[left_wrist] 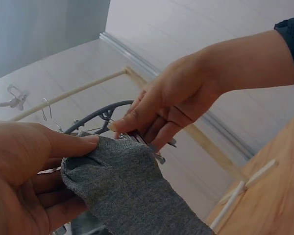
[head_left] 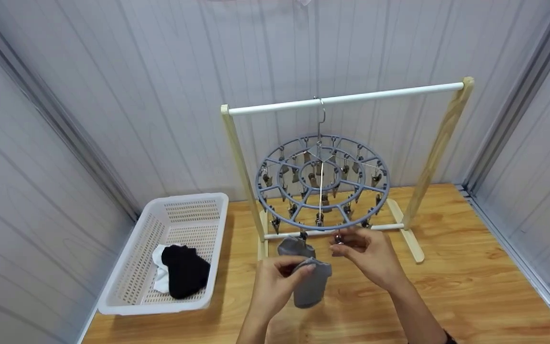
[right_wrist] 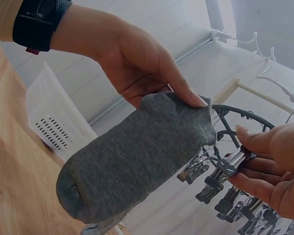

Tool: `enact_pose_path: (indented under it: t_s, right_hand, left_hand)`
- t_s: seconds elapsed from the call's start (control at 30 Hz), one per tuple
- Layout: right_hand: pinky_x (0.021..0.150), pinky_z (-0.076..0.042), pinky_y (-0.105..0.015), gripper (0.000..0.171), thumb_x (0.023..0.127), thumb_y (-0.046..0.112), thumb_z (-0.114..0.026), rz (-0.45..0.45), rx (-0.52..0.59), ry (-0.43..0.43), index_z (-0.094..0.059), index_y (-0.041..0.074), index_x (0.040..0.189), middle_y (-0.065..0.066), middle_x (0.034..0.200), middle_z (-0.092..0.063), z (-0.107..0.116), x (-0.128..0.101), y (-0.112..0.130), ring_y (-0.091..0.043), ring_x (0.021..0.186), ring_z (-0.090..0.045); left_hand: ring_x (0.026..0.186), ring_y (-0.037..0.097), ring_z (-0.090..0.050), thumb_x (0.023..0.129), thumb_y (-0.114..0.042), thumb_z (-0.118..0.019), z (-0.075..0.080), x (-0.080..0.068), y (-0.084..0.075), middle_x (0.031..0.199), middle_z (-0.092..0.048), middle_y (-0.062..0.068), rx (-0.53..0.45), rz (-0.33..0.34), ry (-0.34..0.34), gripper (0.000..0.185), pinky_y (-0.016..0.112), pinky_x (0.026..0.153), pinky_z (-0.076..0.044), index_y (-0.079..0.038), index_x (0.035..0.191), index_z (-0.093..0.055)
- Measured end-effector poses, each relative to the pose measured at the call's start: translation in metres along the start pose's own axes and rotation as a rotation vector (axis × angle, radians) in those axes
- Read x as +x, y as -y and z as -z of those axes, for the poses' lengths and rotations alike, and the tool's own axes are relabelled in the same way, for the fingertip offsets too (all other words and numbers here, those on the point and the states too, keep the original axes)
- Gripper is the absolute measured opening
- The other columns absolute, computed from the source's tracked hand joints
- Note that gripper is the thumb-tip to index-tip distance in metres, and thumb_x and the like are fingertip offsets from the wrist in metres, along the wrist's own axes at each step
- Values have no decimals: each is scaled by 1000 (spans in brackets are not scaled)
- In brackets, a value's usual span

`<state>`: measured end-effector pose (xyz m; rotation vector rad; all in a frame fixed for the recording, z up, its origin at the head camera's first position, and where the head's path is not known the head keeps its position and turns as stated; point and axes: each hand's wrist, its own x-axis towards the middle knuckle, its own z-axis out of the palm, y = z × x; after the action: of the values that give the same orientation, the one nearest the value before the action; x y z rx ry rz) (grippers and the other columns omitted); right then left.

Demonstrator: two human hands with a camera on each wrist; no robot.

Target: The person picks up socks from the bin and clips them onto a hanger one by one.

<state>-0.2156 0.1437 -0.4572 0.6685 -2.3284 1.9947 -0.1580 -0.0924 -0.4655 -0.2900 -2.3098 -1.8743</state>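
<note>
Between thumb and fingers, my left hand [head_left: 275,284] pinches a grey sock [head_left: 314,284] near its cuff, the toe hanging down. My right hand [head_left: 370,253] pinches a metal clip [right_wrist: 229,165] on the near rim of the round blue-grey drying hanger [head_left: 296,223]. In the right wrist view the sock's cuff is close to that clip but apart from it. A second grey sock [head_left: 294,246] hangs from another clip just behind the held one, to its left in the head view.
The hanger hooks over the white bar [head_left: 380,96] of a wooden-legged stand [head_left: 439,143], with several clips dangling. To the left, a white basket [head_left: 224,224] holds a black sock [head_left: 186,272] and a white cloth item [head_left: 161,279]. Pale panel walls enclose the wooden table [head_left: 470,286].
</note>
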Motion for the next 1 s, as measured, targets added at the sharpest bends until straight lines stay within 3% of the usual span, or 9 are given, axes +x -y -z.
enact_pose_path:
  t_s: [0.4, 0.53, 0.77, 1.0]
  right_hand:
    - [84, -63, -38, 32, 93, 8, -81, -32, 68, -30, -70, -8, 119, -25, 110, -76, 0, -1, 1, -25, 95, -78]
    - [85, -63, -38, 34, 94, 5, -80, -10, 90, -20, -67, -14, 119, -23, 108, -77, 1, -2, 3, -26, 97, -78]
    - [84, -63, -39, 29, 94, 6, -80, -18, 88, -34, -71, -8, 117, -16, 105, -79, 2, -2, 3, -28, 95, -78]
    - [85, -63, -35, 32, 94, 4, -80, -35, 111, -41, -68, -13, 119, -23, 107, -78, 2, -4, 7, -24, 93, -79]
  left_hand:
    - [78, 9, -68, 92, -12, -84, -11, 4, 11, 93, -78, 2, -26, 37, 13, 11, 22, 70, -56, -6, 101, -82]
    - [79, 9, -69, 93, -12, -83, -12, 5, 12, 94, -78, 4, -36, 34, 17, 12, 22, 71, -57, -5, 103, -81]
    - [80, 10, -70, 94, -14, -82, -13, 7, 16, 93, -78, 4, -18, 34, 20, 12, 23, 73, -58, -5, 102, -81]
    - [82, 11, -71, 97, -15, -80, -14, 8, 17, 97, -79, 4, -35, 45, 25, 12, 25, 74, -59, -5, 103, -82]
